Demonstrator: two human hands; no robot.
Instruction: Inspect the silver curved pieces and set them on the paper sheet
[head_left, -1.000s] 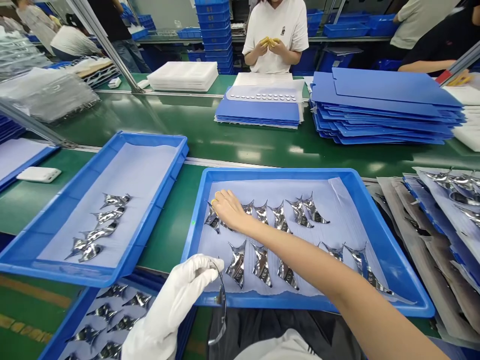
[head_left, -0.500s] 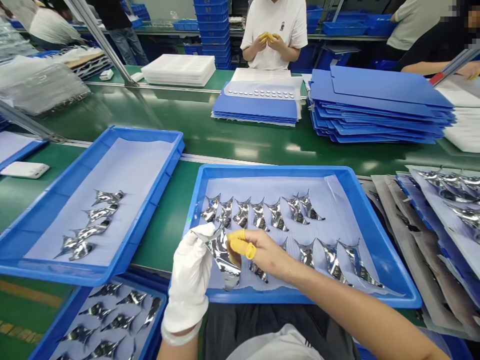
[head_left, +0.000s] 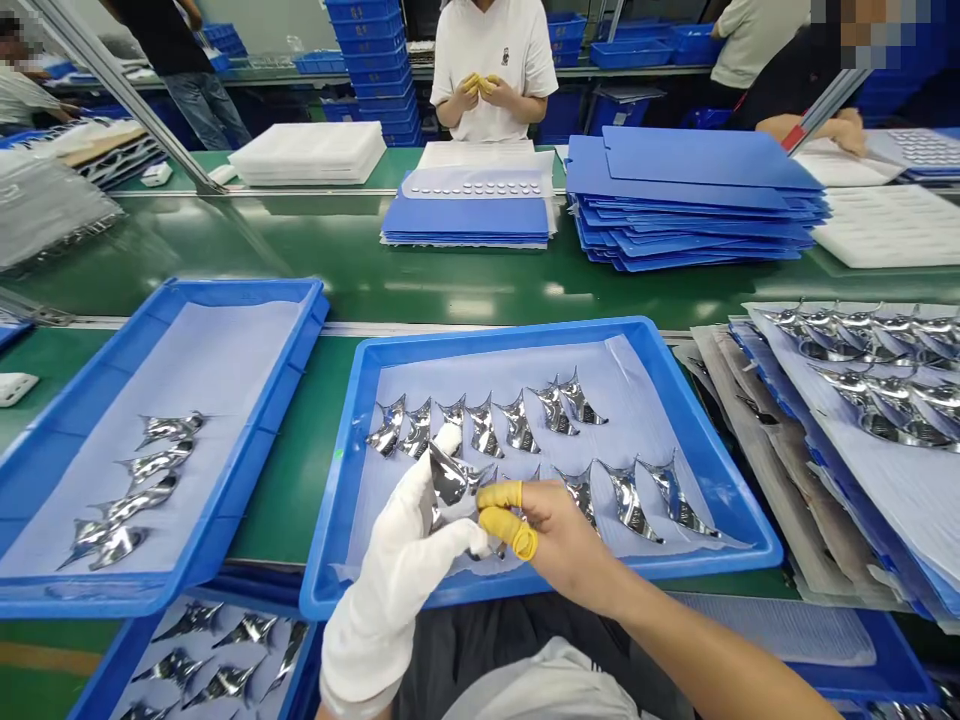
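Observation:
My left hand (head_left: pixel 394 570), in a white fabric glove, is over the front of the middle blue tray (head_left: pixel 495 340) and pinches a crumpled shiny silver foil piece (head_left: pixel 448 475). My right hand (head_left: pixel 559 540) wears yellow finger cots, and its fingertips (head_left: pixel 508 515) reach toward that piece, close to the glove. Whether they grip it cannot be seen. Several pointed foil pieces (head_left: pixel 484 428) lie in a row on the tray's pale blue liner (head_left: pixel 637 400), and more (head_left: pixel 630 503) lie just beyond my right hand.
A left blue tray (head_left: pixel 247 300) and a lower tray (head_left: pixel 225 600) hold similar foil pieces. Foil-laden sheets (head_left: pixel 862 400) lie to the right. Beyond the green conveyor (head_left: pixel 450 290) stand blue sheet stacks (head_left: pixel 690 190), and a co-worker (head_left: pixel 491 70) faces me.
My right hand has left the back row and come down beside the foil piece. My gloved left hand has moved up onto the tray, holding it. The whole view has shifted left.

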